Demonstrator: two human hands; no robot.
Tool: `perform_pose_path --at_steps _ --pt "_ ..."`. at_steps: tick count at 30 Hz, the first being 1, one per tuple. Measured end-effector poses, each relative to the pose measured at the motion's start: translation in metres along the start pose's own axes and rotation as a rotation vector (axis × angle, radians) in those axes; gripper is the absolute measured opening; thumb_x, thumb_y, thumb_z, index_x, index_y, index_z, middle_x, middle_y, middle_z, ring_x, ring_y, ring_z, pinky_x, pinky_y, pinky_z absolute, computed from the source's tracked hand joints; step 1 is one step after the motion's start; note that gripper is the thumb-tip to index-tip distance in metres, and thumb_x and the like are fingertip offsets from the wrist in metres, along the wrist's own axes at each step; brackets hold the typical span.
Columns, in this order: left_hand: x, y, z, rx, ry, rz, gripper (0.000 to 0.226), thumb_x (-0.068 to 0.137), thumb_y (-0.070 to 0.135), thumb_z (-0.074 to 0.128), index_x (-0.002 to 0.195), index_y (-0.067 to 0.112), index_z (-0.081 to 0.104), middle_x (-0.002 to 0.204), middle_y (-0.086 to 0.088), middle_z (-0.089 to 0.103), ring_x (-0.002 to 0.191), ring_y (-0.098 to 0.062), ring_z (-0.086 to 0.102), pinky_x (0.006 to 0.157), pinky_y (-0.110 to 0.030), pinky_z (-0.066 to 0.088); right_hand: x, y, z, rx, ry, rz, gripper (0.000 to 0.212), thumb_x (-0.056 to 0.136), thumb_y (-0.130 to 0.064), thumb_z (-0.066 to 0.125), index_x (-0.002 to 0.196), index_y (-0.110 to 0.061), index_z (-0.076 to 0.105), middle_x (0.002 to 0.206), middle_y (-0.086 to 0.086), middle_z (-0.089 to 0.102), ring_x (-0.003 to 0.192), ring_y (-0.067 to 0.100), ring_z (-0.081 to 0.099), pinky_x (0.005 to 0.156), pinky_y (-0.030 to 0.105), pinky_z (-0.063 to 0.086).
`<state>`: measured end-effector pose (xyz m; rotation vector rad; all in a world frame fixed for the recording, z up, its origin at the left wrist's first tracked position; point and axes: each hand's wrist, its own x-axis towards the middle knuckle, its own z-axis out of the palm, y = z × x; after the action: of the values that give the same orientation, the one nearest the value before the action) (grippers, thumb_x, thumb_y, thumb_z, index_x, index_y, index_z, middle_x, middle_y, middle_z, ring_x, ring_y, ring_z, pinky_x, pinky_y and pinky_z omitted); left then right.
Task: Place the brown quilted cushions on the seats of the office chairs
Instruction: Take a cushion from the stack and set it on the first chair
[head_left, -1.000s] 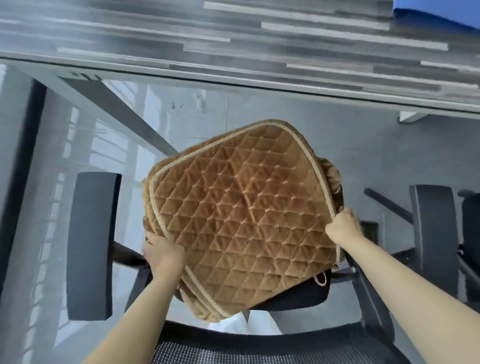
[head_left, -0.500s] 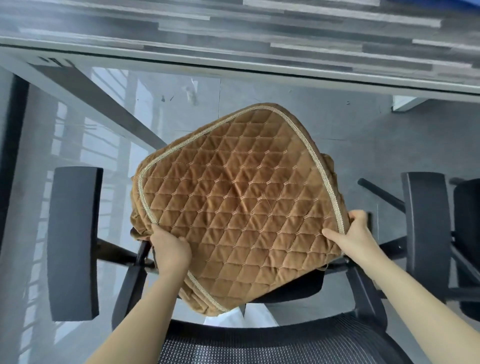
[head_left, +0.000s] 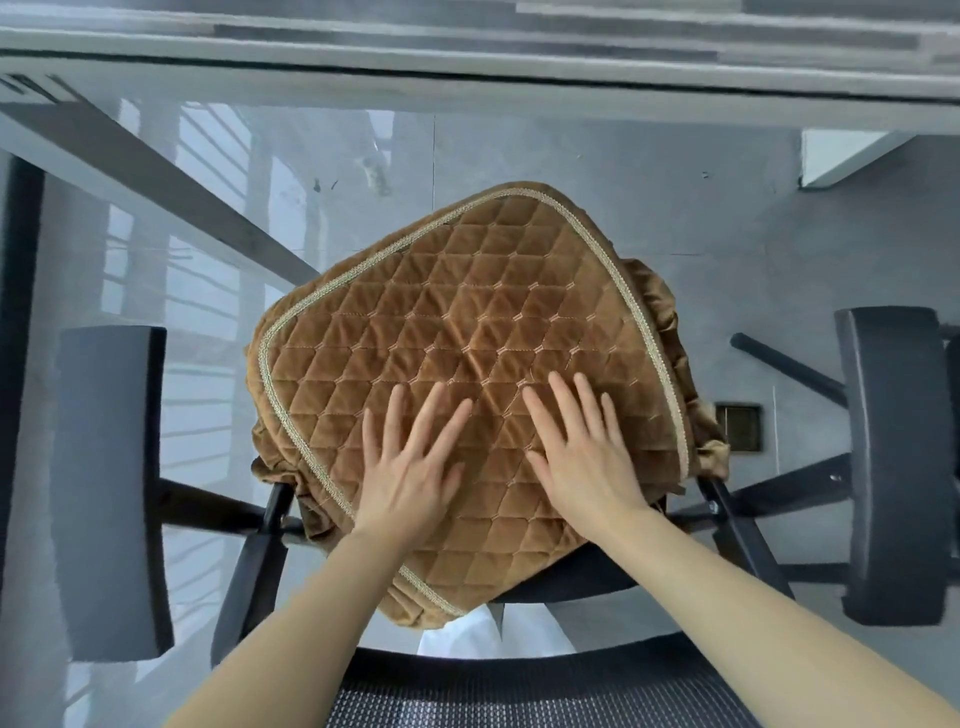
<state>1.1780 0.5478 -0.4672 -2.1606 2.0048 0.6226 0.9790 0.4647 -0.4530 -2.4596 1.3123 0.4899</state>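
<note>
My left hand (head_left: 410, 467) and right hand (head_left: 582, 457) lie flat, fingers straight, pressing the cushion (head_left: 467, 364); nothing is grasped in either grip. The cushion sits on the chair seat (head_left: 566, 577) turned askew, one corner overhanging toward the backrest (head_left: 545, 696), its ruffled skirt bunched loose at the right edge. Risk noted: uneven pressing could skid it further off square, and the unfitted skirt may let it slide off the seat.

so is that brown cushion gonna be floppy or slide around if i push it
Probably soft and floppy: the cushion creases where the left hand and right hand press flat. It may shift, since it lies skewed and overhangs the seat.
</note>
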Motion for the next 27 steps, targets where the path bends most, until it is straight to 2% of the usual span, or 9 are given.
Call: perform_pose_path --at_steps 2,4,7,10,15,18,21,23,27 --pt "0.013 -0.015 0.006 0.046 0.008 0.033 0.071 0.095 0.057 0.040 0.156 0.036 0.011 0.165 0.001 0.007 0.151 -0.038 -0.001 0.113 -0.070 0.005 0.010 0.005 0.013 -0.049 0.003 -0.035 0.070 0.096 -0.048 0.040 0.155 -0.023 0.012 0.162 0.011 0.012 0.148 0.040 0.008 0.116 0.061 0.010" --pt "0.021 -0.035 0.016 0.066 0.018 -0.054 0.078 0.092 0.068 0.033 0.157 0.032 0.010 0.166 0.002 0.005 0.152 -0.032 -0.001 0.112 -0.071 0.001 0.012 0.020 0.025 -0.092 0.011 -0.047 0.071 0.095 -0.055 0.034 0.155 -0.026 0.011 0.163 0.004 0.008 0.149 0.036 0.006 0.115 0.064 0.005" --pt "0.027 -0.050 0.031 0.108 0.020 -0.160 0.091 0.087 0.074 0.028 0.157 0.018 0.015 0.165 -0.004 0.009 0.152 -0.028 0.004 0.109 -0.074 0.001 0.011 0.037 0.041 -0.104 0.037 -0.059 0.070 0.093 -0.056 0.038 0.154 -0.029 0.017 0.163 0.002 0.012 0.149 0.032 0.009 0.115 0.063 0.008" --pt "0.029 -0.049 0.035 0.125 0.006 -0.155 0.093 0.087 0.075 0.023 0.157 0.014 0.016 0.165 -0.006 0.007 0.152 -0.028 0.002 0.108 -0.076 0.004 0.013 0.038 0.044 -0.086 0.039 -0.054 0.070 0.092 -0.054 0.040 0.154 -0.030 0.019 0.162 0.003 0.015 0.149 0.031 0.010 0.115 0.062 0.008" --pt "0.030 -0.051 0.020 0.092 0.071 -0.143 0.086 0.088 0.069 0.030 0.156 0.018 0.021 0.164 -0.003 0.014 0.151 -0.029 0.007 0.108 -0.076 0.009 0.017 0.035 0.025 -0.046 0.081 -0.042 0.063 0.095 -0.049 0.036 0.153 -0.032 0.018 0.160 -0.001 0.024 0.149 0.031 0.013 0.116 0.062 0.007" --pt "0.057 -0.059 -0.005 0.016 0.151 -0.258 0.078 0.091 0.059 0.037 0.156 0.018 0.021 0.162 -0.005 0.021 0.150 -0.036 0.008 0.108 -0.075 0.011 0.049 0.035 0.000 -0.055 0.106 0.009 0.059 0.096 -0.052 0.031 0.152 -0.041 0.015 0.162 -0.005 0.016 0.148 0.038 0.006 0.114 0.062 -0.001" --pt "0.098 -0.072 -0.029 -0.111 0.128 -0.365 0.076 0.094 0.060 0.032 0.156 0.024 0.009 0.164 -0.005 0.011 0.151 -0.036 -0.001 0.108 -0.075 0.007 0.099 0.035 -0.023 -0.005 0.111 0.048 0.059 0.097 -0.059 0.026 0.151 -0.045 0.009 0.163 -0.005 0.007 0.147 0.041 -0.004 0.113 0.064 -0.003" --pt "0.119 -0.079 -0.035 -0.137 0.083 -0.398 0.076 0.092 0.066 0.026 0.156 0.030 0.007 0.164 -0.002 0.006 0.150 -0.035 -0.003 0.107 -0.076 0.010 0.133 0.035 -0.034 0.046 0.070 0.070 0.060 0.095 -0.062 0.023 0.150 -0.047 0.006 0.163 -0.007 0.003 0.147 0.041 -0.004 0.114 0.066 0.000" --pt "0.133 -0.087 -0.031 -0.123 0.071 -0.422 0.075 0.088 0.072 0.026 0.153 0.035 0.017 0.159 -0.001 0.021 0.146 -0.035 0.015 0.103 -0.073 0.024 0.164 0.039 -0.038 0.027 -0.027 0.087 0.057 0.093 -0.067 0.012 0.148 -0.053 0.005 0.163 -0.013 0.004 0.147 0.039 0.004 0.112 0.067 0.003"
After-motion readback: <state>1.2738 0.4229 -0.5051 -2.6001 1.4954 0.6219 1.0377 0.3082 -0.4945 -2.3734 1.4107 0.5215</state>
